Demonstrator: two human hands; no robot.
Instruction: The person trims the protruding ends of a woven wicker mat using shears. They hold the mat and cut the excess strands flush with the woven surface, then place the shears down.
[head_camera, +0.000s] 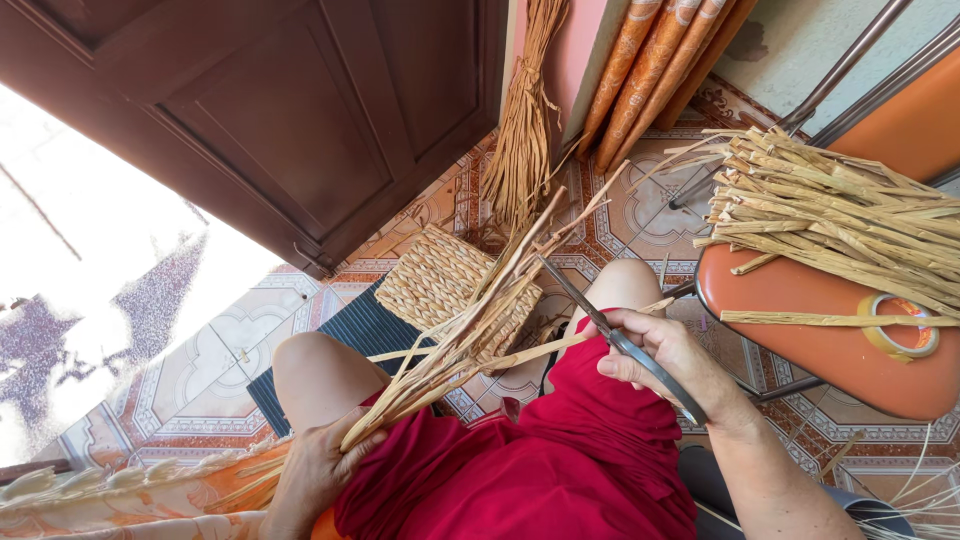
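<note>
Patterned floor tiles (250, 330) run under a dark wooden door (300, 110), and I take the woven basket (445, 285) on the floor as my landmark. My left hand (320, 465), nearer me than the basket, is clamped around a bundle of dried straw strips (470, 325) that fans up across it. My right hand (665, 355), right of the basket, grips a pair of scissors (615, 335), blades shut as far as I can tell. I judge this the trimming step; cutting next would need the blades opened around the strip ends. More straw lies on an orange chair (810, 300) far right, beside a tape roll (900, 325). The scissor handles are hidden in my palm, and the chair is cut off.
</note>
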